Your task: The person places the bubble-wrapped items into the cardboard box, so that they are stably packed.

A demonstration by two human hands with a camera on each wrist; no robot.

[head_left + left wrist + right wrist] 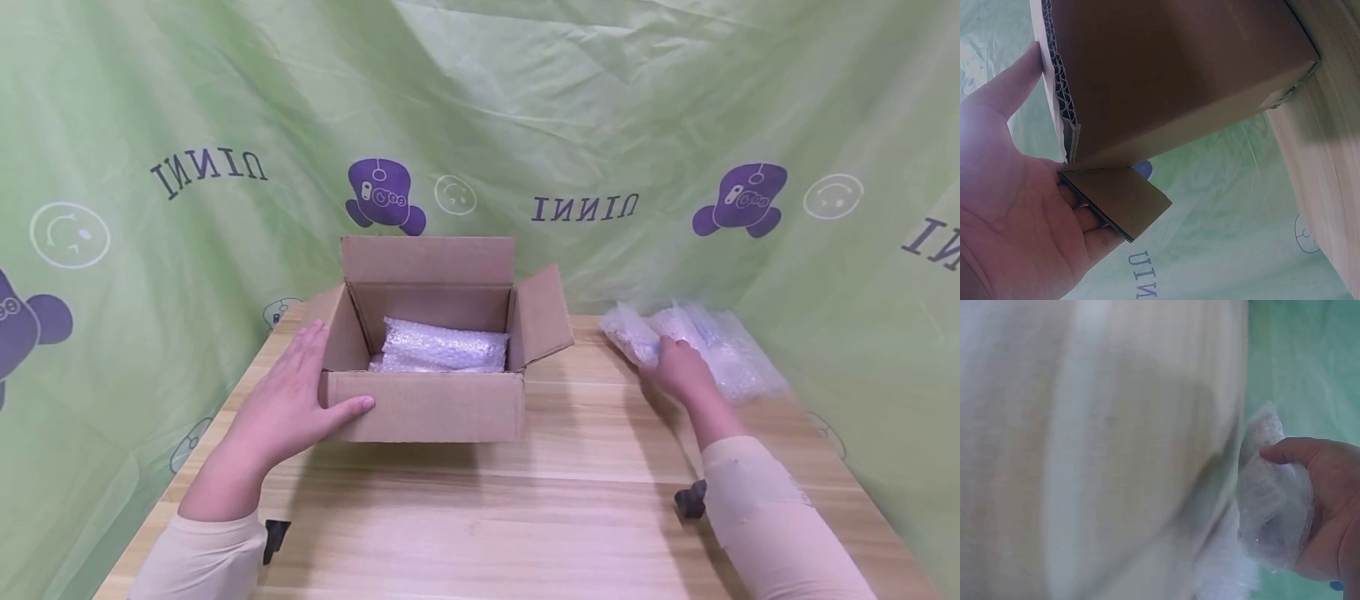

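Note:
An opened cardboard box (427, 407) stands on the wooden table, its flaps spread outward. My left hand (281, 408) rests on its near left corner, thumb on the front flap and fingers extended along the left flap (1119, 199). Inside the box lie bubble-wrap packs (446, 343). On the right, my right hand (684, 373) grips a clear bubble-wrap pack (1275, 506), thumb across its face in the right wrist view. More bubble-wrap packs (738, 354) lie beside and behind that hand, overlapping one another.
The wooden table (480, 525) runs back to a green printed curtain (585, 108) that hangs behind and on both sides. The box's right flap (545, 315) juts out toward the packs. Dark wrist-camera parts (690, 500) show by the sleeves.

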